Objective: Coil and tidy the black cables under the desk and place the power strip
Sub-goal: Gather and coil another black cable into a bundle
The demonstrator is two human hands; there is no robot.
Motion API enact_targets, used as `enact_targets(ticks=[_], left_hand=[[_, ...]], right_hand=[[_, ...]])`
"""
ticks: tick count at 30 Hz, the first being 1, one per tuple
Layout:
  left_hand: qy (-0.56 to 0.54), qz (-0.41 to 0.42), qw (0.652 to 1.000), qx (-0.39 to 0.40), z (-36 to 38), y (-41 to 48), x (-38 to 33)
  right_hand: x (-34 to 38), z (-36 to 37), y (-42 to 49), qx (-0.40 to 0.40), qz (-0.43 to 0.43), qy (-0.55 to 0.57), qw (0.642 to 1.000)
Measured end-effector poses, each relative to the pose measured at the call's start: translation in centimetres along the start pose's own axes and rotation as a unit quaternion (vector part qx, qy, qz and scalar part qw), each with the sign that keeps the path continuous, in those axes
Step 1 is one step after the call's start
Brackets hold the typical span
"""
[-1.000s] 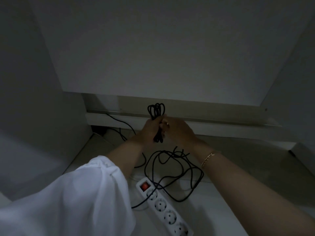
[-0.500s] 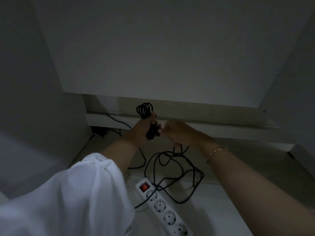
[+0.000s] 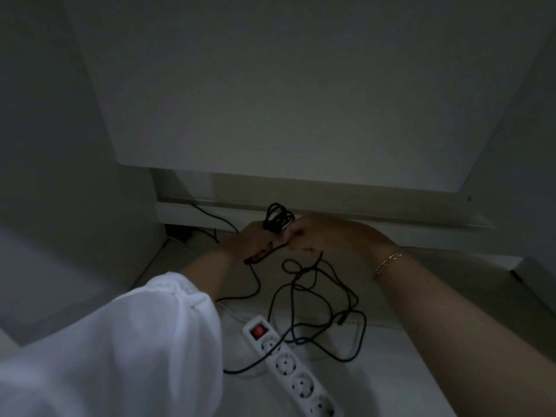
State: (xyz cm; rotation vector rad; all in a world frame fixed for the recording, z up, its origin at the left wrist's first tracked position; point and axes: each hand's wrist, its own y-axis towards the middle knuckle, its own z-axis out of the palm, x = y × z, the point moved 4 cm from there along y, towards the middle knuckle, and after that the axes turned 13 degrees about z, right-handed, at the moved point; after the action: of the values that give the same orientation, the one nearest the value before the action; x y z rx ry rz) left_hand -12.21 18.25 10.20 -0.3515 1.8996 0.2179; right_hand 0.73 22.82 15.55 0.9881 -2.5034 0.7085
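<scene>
small coil of black cable is held up off the floor, just in front of the baseboard. your l hand grips it, fingers curled round the bundle, loops poking out on top. your r hand is tight against it, fingers curled, pinching the strand that drops to the loose cable tangled on the floor. nearer you: white power strip w/ red switch, one strand across its top socket. white sleeve on l arm, bracelet on r wrist.

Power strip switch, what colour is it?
The switch is red, on the white power strip, head view.
</scene>
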Motion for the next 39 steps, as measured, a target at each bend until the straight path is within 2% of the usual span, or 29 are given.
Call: enact_targets(ticks=[2, 4, 8, 11, 16, 21, 24, 26, 28, 31, 35, 39], left_hand=[[-0.009, 0.004, 1.0, 0.004, 0.0, -0.3, -0.2], [-0.057, 0.01, 0.998, 0.009, 0.1, -0.5, -0.5], [-0.13, 0.012, 0.99, 0.053, 0.9, -0.8, -1.0], [-0.113, 0.006, 0.992, 0.059, 1.4, -0.6, -0.9], [-0.128, 0.001, 0.989, 0.073, 2.6, -0.6, -1.4], [-0.217, 0.008, 0.969, 0.115, 3.1, -0.7, -2.2], [-0.224, 0.018, 0.966, 0.126, 2.8, -0.5, -2.0], [-0.24, 0.02, 0.966, 0.091, 2.1, 0.0, -1.5], [-0.265, 0.022, 0.963, 0.05, 1.1, 0.2, -0.9], [-0.257, 0.029, 0.965, 0.049, 0.2, 0.2, -0.1], [-0.238, 0.019, 0.965, 0.109, 1.6, -0.6, -0.3], [-0.221, 0.018, 0.964, 0.145, 3.7, -1.7, -0.8]], right_hand=[[1.0, -0.7, -0.9, -0.014, -0.039, 0.016, 0.999], [1.1, -1.0, -1.2, -0.06, -0.059, 0.007, 0.996], [0.5, -0.7, -1.0, -0.121, -0.033, -0.066, 0.99], [0.5, -0.7, -0.7, -0.135, -0.02, -0.089, 0.987], [0.5, -0.9, -0.8, -0.183, -0.005, -0.077, 0.98], [0.5, -1.6, -1.1, -0.26, 0.035, -0.07, 0.962], [0.0, -1.8, -1.0, -0.235, 0.064, -0.041, 0.969], [-0.3, -1.8, -0.9, -0.183, 0.059, -0.006, 0.981], [-0.8, -1.9, -0.6, -0.121, 0.057, 0.101, 0.986], [-1.5, -1.8, -0.6, -0.07, 0.062, 0.277, 0.956], [-2.0, -2.1, -0.4, -0.156, 0.04, 0.304, 0.939], [-2.4, -2.7, -0.2, -0.267, 0.021, 0.282, 0.921]])
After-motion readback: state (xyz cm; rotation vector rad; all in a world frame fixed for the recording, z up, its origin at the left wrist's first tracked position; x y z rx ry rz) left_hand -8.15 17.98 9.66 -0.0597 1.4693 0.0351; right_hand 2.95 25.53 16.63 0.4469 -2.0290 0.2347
